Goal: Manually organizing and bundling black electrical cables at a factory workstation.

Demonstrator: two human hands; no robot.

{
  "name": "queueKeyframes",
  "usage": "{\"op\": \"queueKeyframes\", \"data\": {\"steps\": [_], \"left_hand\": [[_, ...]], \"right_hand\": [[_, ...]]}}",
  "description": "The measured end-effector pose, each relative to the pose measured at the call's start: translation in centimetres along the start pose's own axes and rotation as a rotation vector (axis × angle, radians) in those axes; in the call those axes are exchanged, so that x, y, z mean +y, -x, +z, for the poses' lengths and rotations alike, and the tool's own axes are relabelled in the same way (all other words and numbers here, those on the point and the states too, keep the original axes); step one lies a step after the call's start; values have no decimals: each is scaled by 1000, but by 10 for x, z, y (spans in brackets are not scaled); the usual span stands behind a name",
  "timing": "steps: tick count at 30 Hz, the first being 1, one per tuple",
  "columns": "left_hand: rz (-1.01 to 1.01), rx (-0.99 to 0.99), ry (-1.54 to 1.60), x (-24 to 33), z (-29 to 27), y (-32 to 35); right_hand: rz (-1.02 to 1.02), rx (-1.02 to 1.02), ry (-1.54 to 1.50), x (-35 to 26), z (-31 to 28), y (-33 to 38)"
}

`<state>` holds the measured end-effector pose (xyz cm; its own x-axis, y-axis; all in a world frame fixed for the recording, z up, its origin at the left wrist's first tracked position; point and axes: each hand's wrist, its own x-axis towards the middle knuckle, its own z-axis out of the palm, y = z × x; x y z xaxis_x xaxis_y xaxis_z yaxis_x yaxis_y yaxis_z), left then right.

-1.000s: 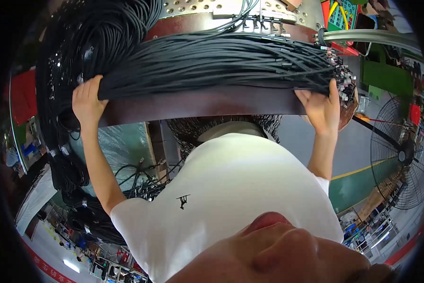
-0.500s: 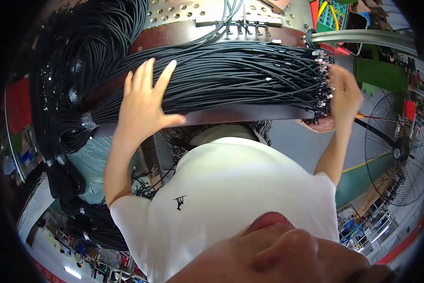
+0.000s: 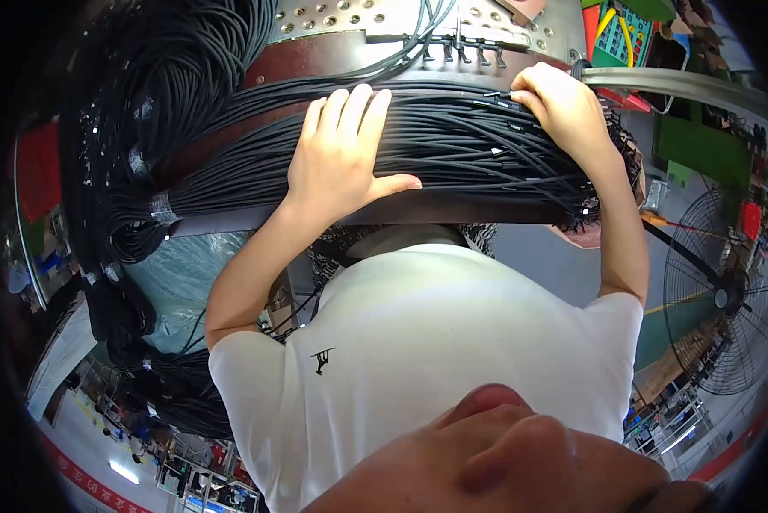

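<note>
A thick row of black cables (image 3: 452, 141) lies lengthwise across the brown table (image 3: 316, 61) in front of me. My left hand (image 3: 337, 162) rests flat on the row, its fingers straight and its thumb stretched out to the right. At the far right of the row, my right hand (image 3: 568, 107) is closed, thumb and forefinger pinching a black cable near its end. Most of the metal-tipped cable ends are hidden behind that hand and wrist; a few connectors (image 3: 587, 210) show at the near right corner.
Coiled black cables (image 3: 196, 68) are heaped at the left, tied with clear wrap. Behind the row stand a perforated metal plate (image 3: 333, 15) and a strip of black clips (image 3: 465, 56). A grey curved bar (image 3: 675, 81) and a fan (image 3: 722, 295) are at the right.
My left hand has slid right along the cables. My right hand has moved from beside the connector ends up and left onto the far side of the row, closing on a cable.
</note>
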<state>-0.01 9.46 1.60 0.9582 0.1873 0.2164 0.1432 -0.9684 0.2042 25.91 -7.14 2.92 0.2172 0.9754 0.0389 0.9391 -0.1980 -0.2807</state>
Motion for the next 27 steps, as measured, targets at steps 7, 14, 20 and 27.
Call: {"op": "queueKeyframes", "data": {"steps": [7, 14, 20, 27], "left_hand": [[7, 29, 64, -6, 3, 3], [-3, 64, 46, -16, -4, 1], [19, 26, 200, -22, 4, -28], [112, 2, -141, -19, 15, -60]], "right_hand": [[-94, 146, 168, -12, -24, 10], [283, 256, 317, 40, -58, 102], [-13, 321, 87, -14, -33, 20], [-259, 215, -47, -15, 7, -74]]}}
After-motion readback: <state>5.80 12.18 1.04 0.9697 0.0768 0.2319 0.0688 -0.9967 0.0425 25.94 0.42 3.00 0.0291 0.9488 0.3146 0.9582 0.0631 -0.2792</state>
